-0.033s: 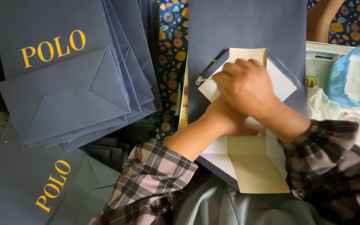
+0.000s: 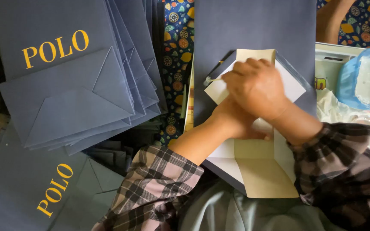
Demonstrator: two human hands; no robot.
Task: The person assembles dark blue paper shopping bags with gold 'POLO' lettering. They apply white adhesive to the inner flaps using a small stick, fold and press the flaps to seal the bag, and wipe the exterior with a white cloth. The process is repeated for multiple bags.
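Where the dark blue paper bag [image 2: 253, 30] lies flat in the middle of the view, its bottom is folded open, showing white flaps [image 2: 294, 83] and a tan card insert [image 2: 264, 171]. The right hand [image 2: 255, 85] is curled over these flaps, closed on a thin brush [image 2: 217, 70] whose pale tip touches the white paper. The left hand [image 2: 234, 122] crosses beneath it and presses on the fold; its fingers are hidden, so I cannot tell their spread. Both sleeves are plaid. Left of the bag, a stack of finished blue bags [image 2: 65, 81] fans out over a patterned cloth [image 2: 176, 38]. At right stands a blue tub [image 2: 365, 81] of white paste.
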